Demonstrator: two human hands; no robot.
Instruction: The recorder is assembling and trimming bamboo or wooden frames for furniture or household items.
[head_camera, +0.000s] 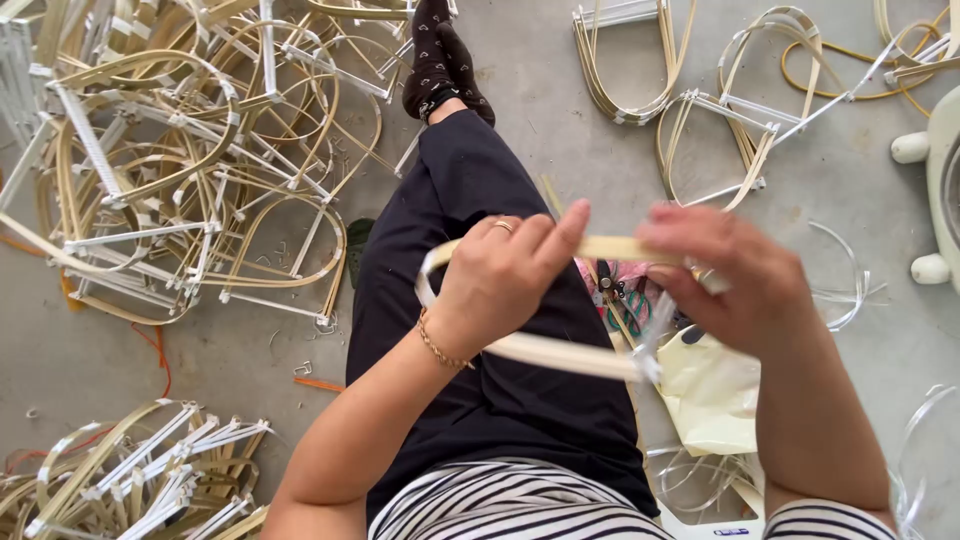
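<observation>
Head view: left hand (497, 280) and right hand (735, 285) both grasping bent bamboo strip loop (560, 352) over lap; finished frames (180, 170) piled on floor (560, 90).

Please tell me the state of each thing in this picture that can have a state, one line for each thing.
bamboo strip: bent into a loop, held in both hands
left hand: closed on the strip
right hand: blurred, gripping the strip
pile of bent frames: tangled, on the floor
plastic bag: crumpled, beside the leg
</observation>
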